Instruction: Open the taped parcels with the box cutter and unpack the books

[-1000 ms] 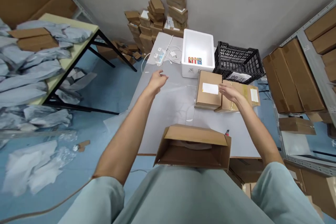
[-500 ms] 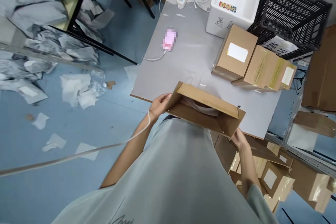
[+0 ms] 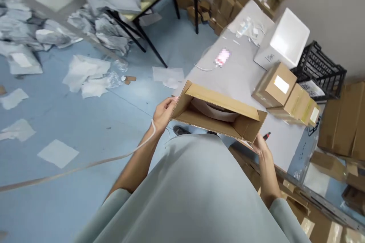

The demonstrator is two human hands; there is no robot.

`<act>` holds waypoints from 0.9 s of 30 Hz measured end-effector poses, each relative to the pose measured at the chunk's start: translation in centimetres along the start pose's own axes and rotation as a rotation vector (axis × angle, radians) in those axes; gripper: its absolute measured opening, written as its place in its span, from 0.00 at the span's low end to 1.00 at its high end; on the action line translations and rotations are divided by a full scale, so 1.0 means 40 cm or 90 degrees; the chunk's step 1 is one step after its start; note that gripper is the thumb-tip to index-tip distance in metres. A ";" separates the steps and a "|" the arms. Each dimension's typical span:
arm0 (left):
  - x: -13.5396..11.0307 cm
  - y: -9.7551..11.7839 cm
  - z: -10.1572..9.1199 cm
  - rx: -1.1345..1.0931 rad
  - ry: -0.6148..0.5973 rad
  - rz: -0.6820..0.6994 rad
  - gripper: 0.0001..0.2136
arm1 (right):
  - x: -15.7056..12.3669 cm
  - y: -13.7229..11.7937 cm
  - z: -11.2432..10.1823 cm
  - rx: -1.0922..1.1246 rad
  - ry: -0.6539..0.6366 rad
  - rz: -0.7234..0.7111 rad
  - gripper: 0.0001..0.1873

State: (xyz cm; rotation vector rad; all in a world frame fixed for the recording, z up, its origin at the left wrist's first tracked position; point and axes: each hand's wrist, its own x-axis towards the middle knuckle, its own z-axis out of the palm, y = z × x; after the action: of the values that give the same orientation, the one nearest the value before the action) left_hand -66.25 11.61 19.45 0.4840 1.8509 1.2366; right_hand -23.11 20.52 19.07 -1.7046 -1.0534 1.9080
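Note:
Between my two hands is an open cardboard box [image 3: 222, 98], held in front of my body with its opening facing up towards me. White paper or padding [image 3: 213, 112] shows inside it, with something dark behind that I cannot make out. My left hand [image 3: 164, 112] grips the box's left end, thumb at the edge. At the lower right corner my right hand [image 3: 260, 146] is closed on the other end, its fingers partly hidden beneath. A cord hangs at my left wrist. A red and black box cutter [image 3: 267, 136] lies on the table beside my right hand.
The grey table [image 3: 239, 79] carries a phone on a cable [image 3: 222, 57], a power strip [image 3: 243, 28], a white foam box [image 3: 282, 40], closed cartons [image 3: 275, 85] and a black crate [image 3: 321, 70]. Papers [image 3: 58, 153] litter the floor at left. Cartons fill the lower right shelf.
The view has swung, so the table now sits further right and my shoes show. Both hands keep hold of the box, which has shifted slightly away from the table. The box cutter has come into sight.

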 end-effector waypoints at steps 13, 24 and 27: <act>-0.074 -0.160 -0.827 -0.194 0.376 0.016 0.17 | 0.147 -0.174 0.940 -0.217 -0.270 -0.051 0.26; 0.095 -0.314 -1.271 -0.271 0.612 -0.084 0.16 | 0.364 -0.263 1.783 -0.322 -0.459 0.017 0.31; 0.206 -0.343 -1.411 -0.280 0.645 -0.129 0.14 | 0.459 -0.273 2.013 -0.363 -0.470 0.061 0.22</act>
State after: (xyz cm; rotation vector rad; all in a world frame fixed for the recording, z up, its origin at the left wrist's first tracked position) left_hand -114.83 -20.61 12.96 -0.6896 2.2084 1.8575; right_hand -106.18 17.91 13.56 -1.2935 -1.9661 2.5525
